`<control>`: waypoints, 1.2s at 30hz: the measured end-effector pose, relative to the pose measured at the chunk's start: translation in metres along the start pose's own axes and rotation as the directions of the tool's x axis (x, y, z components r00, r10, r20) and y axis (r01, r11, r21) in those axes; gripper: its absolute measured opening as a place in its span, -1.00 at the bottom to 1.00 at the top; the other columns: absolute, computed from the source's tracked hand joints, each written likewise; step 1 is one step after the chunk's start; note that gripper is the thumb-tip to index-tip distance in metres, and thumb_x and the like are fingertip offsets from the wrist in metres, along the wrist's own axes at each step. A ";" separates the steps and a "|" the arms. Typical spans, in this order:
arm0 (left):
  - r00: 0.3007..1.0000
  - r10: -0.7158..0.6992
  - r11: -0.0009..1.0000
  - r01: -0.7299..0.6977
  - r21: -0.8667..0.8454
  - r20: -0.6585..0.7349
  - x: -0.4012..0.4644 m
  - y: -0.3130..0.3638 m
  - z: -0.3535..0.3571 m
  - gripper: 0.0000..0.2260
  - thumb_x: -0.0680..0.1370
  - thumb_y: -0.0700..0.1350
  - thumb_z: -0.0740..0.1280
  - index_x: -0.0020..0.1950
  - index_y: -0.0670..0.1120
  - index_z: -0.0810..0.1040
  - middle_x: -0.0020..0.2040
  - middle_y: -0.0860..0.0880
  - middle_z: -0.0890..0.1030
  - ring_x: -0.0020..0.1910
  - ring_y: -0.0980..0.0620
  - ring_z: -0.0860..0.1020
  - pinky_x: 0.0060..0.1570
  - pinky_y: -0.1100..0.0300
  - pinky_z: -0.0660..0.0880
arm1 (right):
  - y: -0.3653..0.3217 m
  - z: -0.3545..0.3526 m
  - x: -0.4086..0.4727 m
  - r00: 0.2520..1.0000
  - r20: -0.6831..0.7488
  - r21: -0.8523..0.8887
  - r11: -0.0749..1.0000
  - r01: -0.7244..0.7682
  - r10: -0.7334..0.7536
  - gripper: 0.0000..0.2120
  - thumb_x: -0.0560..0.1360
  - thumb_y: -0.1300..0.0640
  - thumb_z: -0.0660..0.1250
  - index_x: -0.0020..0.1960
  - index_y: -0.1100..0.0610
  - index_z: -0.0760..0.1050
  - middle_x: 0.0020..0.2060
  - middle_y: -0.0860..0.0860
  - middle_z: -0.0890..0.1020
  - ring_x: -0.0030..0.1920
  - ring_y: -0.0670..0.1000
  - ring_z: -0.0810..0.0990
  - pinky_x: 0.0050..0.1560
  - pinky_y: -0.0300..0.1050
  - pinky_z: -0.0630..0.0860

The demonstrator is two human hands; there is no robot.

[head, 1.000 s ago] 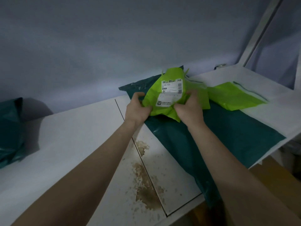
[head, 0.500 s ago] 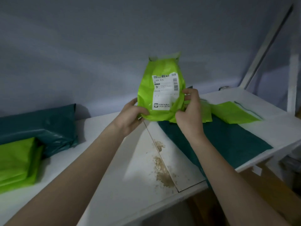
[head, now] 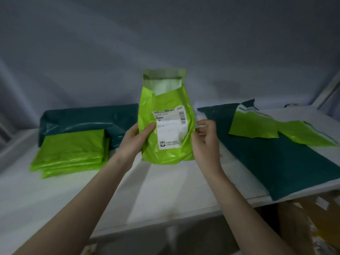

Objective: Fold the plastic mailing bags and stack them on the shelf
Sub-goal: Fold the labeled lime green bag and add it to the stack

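Observation:
A lime-green mailing bag [head: 149, 144] with a white shipping label hangs upright above the white shelf [head: 165, 192], its torn open top pointing up. My left hand [head: 137, 139] grips its left edge, thumb on the front. My right hand [head: 205, 137] pinches its right edge. A stack of folded lime-green bags [head: 71, 150] lies on the shelf at the left, in front of a folded dark teal bag [head: 88, 120]. On the right a large dark teal bag [head: 287, 162] lies flat with two lime-green bags [head: 253, 126] on it.
A grey wall rises behind the shelf. The teal bag on the right hangs over the shelf's front edge. Brown cardboard boxes [head: 312, 223] sit below the shelf at the lower right. A white upright frame [head: 329, 89] stands at the far right.
Both hands lifted the crumpled labelled green bag off the teal bag and brought it upright in the air, spread out. The view swung left, bringing the folded stack into sight.

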State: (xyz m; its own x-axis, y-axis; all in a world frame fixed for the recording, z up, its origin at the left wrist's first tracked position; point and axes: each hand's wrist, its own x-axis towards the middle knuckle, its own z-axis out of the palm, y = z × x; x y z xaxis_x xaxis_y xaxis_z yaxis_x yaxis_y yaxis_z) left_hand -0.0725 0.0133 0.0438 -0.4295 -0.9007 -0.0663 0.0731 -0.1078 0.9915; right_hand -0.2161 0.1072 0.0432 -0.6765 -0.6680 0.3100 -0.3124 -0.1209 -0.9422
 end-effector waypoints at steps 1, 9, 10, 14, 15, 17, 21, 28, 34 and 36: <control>0.999 0.007 1.000 -0.008 -0.009 -0.039 -0.003 -0.004 -0.008 -0.81 0.53 -0.02 0.33 0.12 0.02 0.58 0.06 0.01 0.67 0.05 0.05 0.63 0.10 0.11 0.53 | 0.003 0.005 -0.001 0.999 -0.008 0.017 0.999 -0.038 0.038 -0.81 0.49 0.28 0.24 0.04 0.06 0.37 -0.25 -0.08 0.50 -0.25 -0.12 0.50 -0.20 -0.21 0.43; 0.972 0.080 0.996 -0.068 0.058 -0.220 -0.009 -0.025 -0.036 -0.90 0.53 -0.05 0.35 -0.03 -0.02 0.62 -0.21 0.13 0.68 -0.22 0.21 0.64 -0.22 0.34 0.56 | 0.020 0.035 -0.010 0.984 0.164 0.027 0.997 -0.073 0.067 -0.84 0.54 0.11 0.27 -0.19 0.07 0.54 -0.32 -0.02 0.59 -0.23 -0.05 0.54 -0.08 0.07 0.53; 0.969 0.095 0.994 -0.081 0.070 -0.227 -0.009 -0.024 -0.036 -0.92 0.53 -0.04 0.35 -0.07 -0.01 0.62 -0.24 0.15 0.68 -0.24 0.23 0.64 -0.24 0.35 0.55 | 0.021 0.035 -0.010 0.986 0.152 0.043 0.996 -0.080 0.073 -0.83 0.54 0.12 0.27 -0.22 0.04 0.52 -0.33 -0.04 0.59 -0.23 -0.04 0.54 -0.08 0.07 0.53; 0.962 0.129 0.990 -0.111 0.086 -0.239 -0.008 -0.023 -0.038 -0.87 0.56 -0.04 0.30 -0.15 0.02 0.61 -0.28 0.16 0.67 -0.27 0.24 0.63 -0.29 0.40 0.53 | 0.025 0.036 -0.006 0.984 0.152 0.083 0.991 -0.101 0.088 -0.83 0.52 0.18 0.30 -0.23 0.01 0.51 -0.31 -0.06 0.58 -0.23 -0.07 0.53 -0.08 -0.03 0.48; 0.961 0.127 0.991 -0.111 0.080 -0.246 -0.009 -0.024 -0.038 -0.83 0.57 -0.04 0.27 -0.17 0.01 0.61 -0.29 0.14 0.67 -0.29 0.23 0.62 -0.30 0.40 0.53 | 0.026 0.036 -0.005 0.983 0.160 0.077 0.992 -0.102 0.089 -0.84 0.51 0.19 0.32 -0.23 0.02 0.50 -0.31 -0.05 0.58 -0.25 -0.08 0.52 -0.10 -0.06 0.47; 0.959 0.120 0.992 -0.108 0.060 -0.256 -0.011 -0.025 -0.039 -0.77 0.60 -0.04 0.20 -0.17 -0.01 0.59 -0.30 0.13 0.66 -0.32 0.25 0.60 -0.32 0.41 0.50 | 0.028 0.037 -0.003 0.981 0.169 0.072 0.992 -0.108 0.094 -0.85 0.46 0.15 0.37 -0.27 0.04 0.48 -0.35 -0.03 0.54 -0.29 -0.07 0.49 -0.15 -0.10 0.45; 0.947 0.155 0.988 -0.142 0.067 -0.280 -0.011 -0.026 -0.042 -0.75 0.63 -0.02 0.15 -0.13 -0.02 0.57 -0.21 0.09 0.65 -0.30 0.28 0.59 -0.29 0.41 0.52 | 0.030 0.037 0.004 0.981 0.147 0.066 0.988 -0.138 0.127 -0.80 0.46 0.21 0.36 -0.30 0.05 0.43 -0.34 0.05 0.52 -0.25 0.03 0.49 -0.14 -0.03 0.46; 0.929 0.228 0.972 -0.200 0.123 -0.293 -0.011 -0.029 -0.048 -0.74 0.63 -0.05 0.16 -0.15 -0.08 0.57 -0.24 0.04 0.63 -0.30 0.21 0.59 -0.28 0.37 0.52 | 0.039 0.037 0.006 0.952 0.124 0.049 0.956 -0.288 0.280 -0.77 0.48 0.25 0.30 -0.33 0.08 0.41 -0.33 0.09 0.54 -0.22 0.12 0.53 -0.22 0.01 0.52; 0.934 0.198 0.976 -0.159 0.150 -0.296 -0.012 -0.031 -0.044 -0.69 0.63 -0.01 0.14 -0.15 -0.14 0.55 -0.22 -0.05 0.61 -0.22 0.07 0.55 -0.22 0.28 0.48 | 0.030 0.039 0.001 0.983 0.168 0.034 0.996 -0.083 0.077 -0.86 0.47 -0.03 0.28 -0.22 -0.01 0.47 -0.32 -0.08 0.56 -0.25 -0.07 0.52 -0.15 -0.08 0.44; 0.937 0.175 0.980 -0.136 0.145 -0.303 -0.013 -0.031 -0.042 -0.69 0.63 0.00 0.13 -0.18 -0.09 0.54 -0.23 -0.01 0.61 -0.21 0.09 0.55 -0.21 0.29 0.47 | 0.028 0.038 0.002 0.992 0.127 0.017 1.000 0.001 -0.003 -0.82 0.54 0.08 0.27 -0.24 -0.02 0.44 -0.34 -0.11 0.53 -0.29 -0.14 0.47 -0.18 -0.15 0.39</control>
State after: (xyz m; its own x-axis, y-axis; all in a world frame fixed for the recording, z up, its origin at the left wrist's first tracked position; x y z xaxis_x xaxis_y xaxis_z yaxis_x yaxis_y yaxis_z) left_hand -0.0319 0.0105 0.0094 -0.1172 -0.9901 0.0776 -0.0007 0.0782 0.9969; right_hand -0.2010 0.0743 0.0124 -0.5855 -0.7555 0.2939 -0.3012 -0.1338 -0.9441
